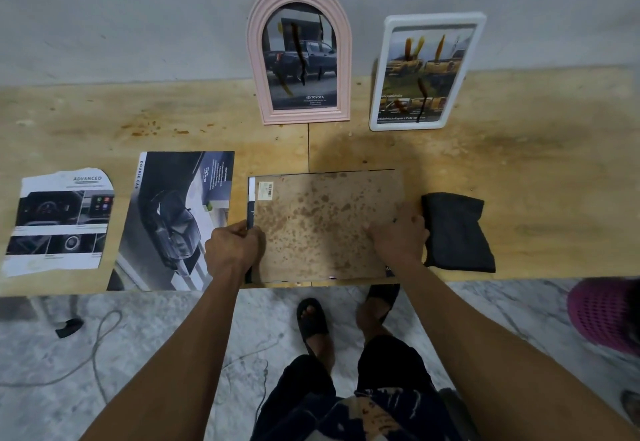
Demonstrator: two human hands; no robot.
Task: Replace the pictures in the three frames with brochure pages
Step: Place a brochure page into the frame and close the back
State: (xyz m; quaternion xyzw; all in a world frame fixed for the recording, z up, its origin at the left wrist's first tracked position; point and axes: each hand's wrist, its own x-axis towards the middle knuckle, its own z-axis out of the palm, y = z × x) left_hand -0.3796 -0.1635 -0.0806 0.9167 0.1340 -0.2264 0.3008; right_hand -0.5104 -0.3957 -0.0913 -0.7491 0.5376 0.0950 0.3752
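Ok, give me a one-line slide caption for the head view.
Both hands work on a face-down frame back: left hand pinches its edge, right hand presses it; pink arched frame and white frame stand behind.

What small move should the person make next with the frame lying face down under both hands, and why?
Probably press the backing board home. The left hand pinches the third frame's left edge, where a strip of page still shows, and the right hand rests on the board. The pink frame and white frame already stand filled against the wall.
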